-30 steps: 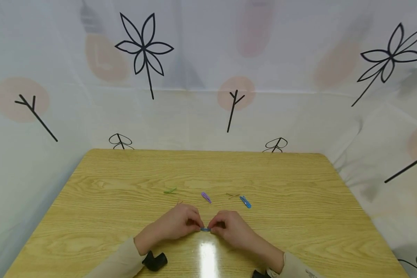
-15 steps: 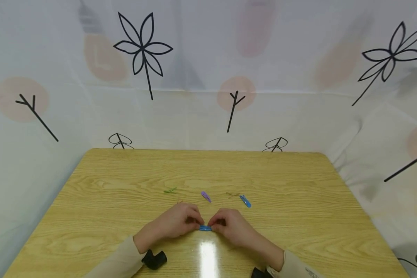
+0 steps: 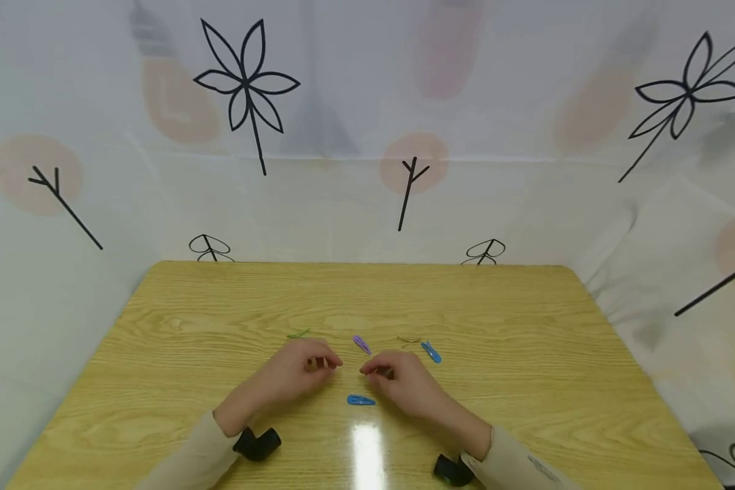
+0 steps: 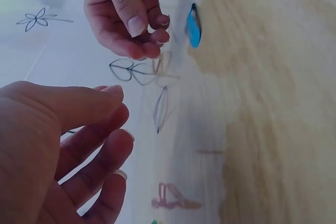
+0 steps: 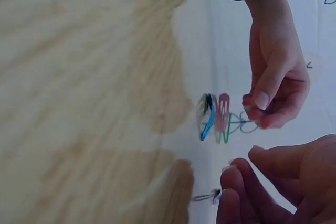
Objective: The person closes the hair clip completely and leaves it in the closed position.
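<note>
A blue snap hair clip (image 3: 361,400) lies on the table, just toward the person from the two hands. My left hand (image 3: 297,371) hovers to its upper left, fingers loosely bent and holding nothing. To the clip's upper right is my right hand (image 3: 407,384), its thumb and fingertips apart with nothing between them. Just beyond the hands lies a purple snap clip (image 3: 361,344). A second blue snap clip (image 3: 431,352) rests past the right hand. A pinkish snap clip (image 5: 222,111), hidden behind the left hand in the head view, shows in the right wrist view.
Beyond the left hand lies a green hairpin (image 3: 298,333), and a brown hairpin (image 3: 409,340) sits beside the farther blue clip. The wooden table (image 3: 496,306) meets a patterned white cloth (image 3: 343,218) at the back. Black wrist mounts hang below both sleeves.
Both hands have let go of the nearer blue hair clip, which now lies flat on the table. They have moved forward, the left one also leftward.
</note>
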A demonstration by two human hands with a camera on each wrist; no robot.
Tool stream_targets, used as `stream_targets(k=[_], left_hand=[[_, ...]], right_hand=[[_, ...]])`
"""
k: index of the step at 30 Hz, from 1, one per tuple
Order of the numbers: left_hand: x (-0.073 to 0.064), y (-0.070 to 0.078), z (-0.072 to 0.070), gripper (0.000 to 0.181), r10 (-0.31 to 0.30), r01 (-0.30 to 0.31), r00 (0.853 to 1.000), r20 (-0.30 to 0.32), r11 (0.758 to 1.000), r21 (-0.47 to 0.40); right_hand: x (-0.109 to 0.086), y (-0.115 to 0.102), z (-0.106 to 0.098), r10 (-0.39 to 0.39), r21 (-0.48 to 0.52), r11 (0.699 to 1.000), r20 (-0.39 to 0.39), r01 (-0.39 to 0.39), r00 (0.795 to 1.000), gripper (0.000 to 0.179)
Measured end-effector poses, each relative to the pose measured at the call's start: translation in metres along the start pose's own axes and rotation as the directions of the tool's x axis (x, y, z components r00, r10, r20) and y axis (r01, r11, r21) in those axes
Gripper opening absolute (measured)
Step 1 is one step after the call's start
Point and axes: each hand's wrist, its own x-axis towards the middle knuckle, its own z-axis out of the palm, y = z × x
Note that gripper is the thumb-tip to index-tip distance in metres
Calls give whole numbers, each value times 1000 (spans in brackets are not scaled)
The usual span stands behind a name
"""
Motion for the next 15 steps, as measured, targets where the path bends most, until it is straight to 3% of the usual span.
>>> stream_targets(k=[4,9,15], left_hand=[[-3,-9,-7,15,27,-26,998,-62,999,25],[-11,-19,-15,15,-11,19,991,-131,998,64],[-18,-29,-20,14,-45,61,981,-187,995,77]], right_hand=[[9,-3,5,8,28,1000,-3,-8,1000,16],[21,-9,12,26,47,999,-6,-25,1000,18],[37,-16,18,-20,32,999,-9,20,1000,20]])
